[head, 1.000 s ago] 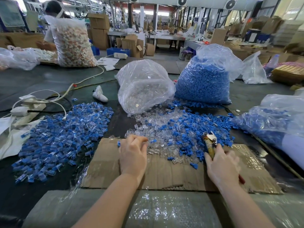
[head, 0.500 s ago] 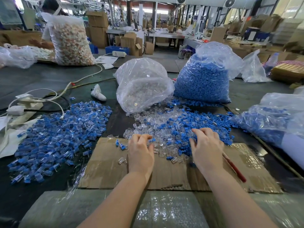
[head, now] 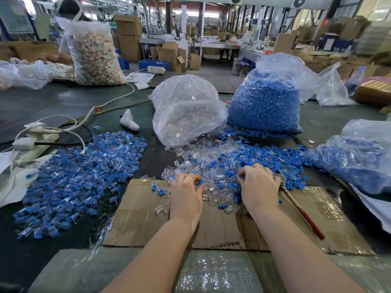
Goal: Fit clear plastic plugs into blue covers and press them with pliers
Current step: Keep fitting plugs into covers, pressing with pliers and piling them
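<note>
- Nearest, under both forearms, lies a flattened cardboard sheet [head: 137, 218] on the dark table.
- The left hand [head: 186, 195] rests knuckles-up at the near edge of the mixed pile [head: 228, 166], fingers curled, pinching a blue cover [head: 200, 182] at the fingertips.
- The right hand [head: 259, 187], set apart from the left, has its fingers curled down into the same pile; whether it grips a piece I cannot tell.
- Just right of the right hand, the pliers [head: 300, 210] lie on the cardboard, red handle pointing toward the person, metal head beside the knuckles.
- A few loose clear plugs [head: 159, 209] and blue pieces lie on the cardboard left of the left hand.
- Well left of the hands spreads a heap of assembled pieces [head: 80, 178], blue with clear parts.
- Beyond the pile stand a bag of clear plugs [head: 188, 111] and, to its right, a bag of blue covers [head: 264, 102].
- Far right of the hands, another bag [head: 359, 157] holds blue pieces.
</note>
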`<action>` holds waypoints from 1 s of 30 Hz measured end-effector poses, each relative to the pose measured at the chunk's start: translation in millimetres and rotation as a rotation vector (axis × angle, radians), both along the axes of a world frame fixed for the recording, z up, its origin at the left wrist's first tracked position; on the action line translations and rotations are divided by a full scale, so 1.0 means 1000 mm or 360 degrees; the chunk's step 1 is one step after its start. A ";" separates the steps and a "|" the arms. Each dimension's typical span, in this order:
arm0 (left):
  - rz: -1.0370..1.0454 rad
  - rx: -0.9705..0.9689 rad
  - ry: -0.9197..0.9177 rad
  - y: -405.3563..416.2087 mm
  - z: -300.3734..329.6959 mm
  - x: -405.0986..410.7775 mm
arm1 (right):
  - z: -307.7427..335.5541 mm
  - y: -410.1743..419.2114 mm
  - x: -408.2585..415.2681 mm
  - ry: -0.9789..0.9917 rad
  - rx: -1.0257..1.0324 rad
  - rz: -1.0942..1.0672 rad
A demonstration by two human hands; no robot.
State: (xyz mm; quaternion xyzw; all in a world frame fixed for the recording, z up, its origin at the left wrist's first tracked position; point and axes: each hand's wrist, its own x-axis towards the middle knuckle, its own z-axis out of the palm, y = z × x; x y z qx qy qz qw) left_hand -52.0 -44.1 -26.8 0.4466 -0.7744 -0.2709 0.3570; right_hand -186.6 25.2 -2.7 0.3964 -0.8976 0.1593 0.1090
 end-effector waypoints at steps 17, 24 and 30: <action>-0.0182 -0.0139 0.0022 0.014 -0.004 0.001 | -0.003 0.007 0.000 -0.0140 -0.0305 0.0159; -0.0167 -0.0143 0.0129 0.018 -0.002 -0.003 | 0.002 0.012 0.010 -0.0294 -0.0562 0.0376; -0.0224 -0.0064 0.0212 0.018 0.005 -0.004 | 0.007 0.010 0.021 -0.0553 -0.0699 0.0557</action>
